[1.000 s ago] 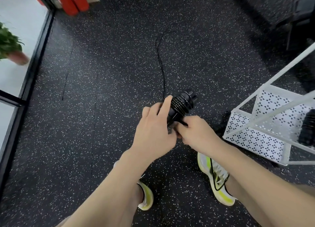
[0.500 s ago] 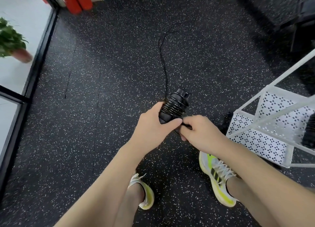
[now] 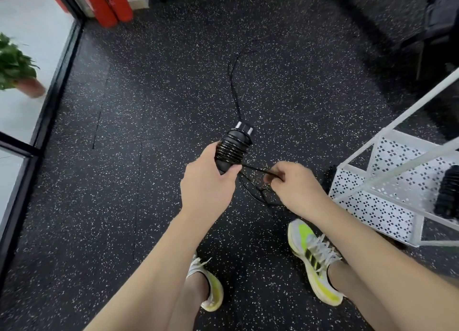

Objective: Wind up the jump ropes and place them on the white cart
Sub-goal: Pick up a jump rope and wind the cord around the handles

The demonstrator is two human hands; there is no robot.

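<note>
My left hand (image 3: pixel 207 184) grips the black jump rope handles (image 3: pixel 233 148), held together and pointing away from me, with several turns of thin black cord wound around them. My right hand (image 3: pixel 295 184) pinches the free cord (image 3: pixel 258 169) a short way to the right of the handles. A slack loop hangs below between my hands. The loose cord (image 3: pixel 232 82) trails away over the floor ahead. The white cart (image 3: pixel 387 157) stands at the right, and a wound black jump rope (image 3: pixel 448 191) lies on its perforated shelf.
The floor is dark speckled rubber. My two feet in white and yellow shoes (image 3: pixel 313 258) stand below my hands, the right one close to the cart. A glass wall with a black frame (image 3: pixel 49 102) runs along the left, red cylinders (image 3: pixel 109 5) at the back.
My right hand has drawn away to the right of the handles, pulling a length of cord out taut. The left hand still holds the handles, now tilted more upright.
</note>
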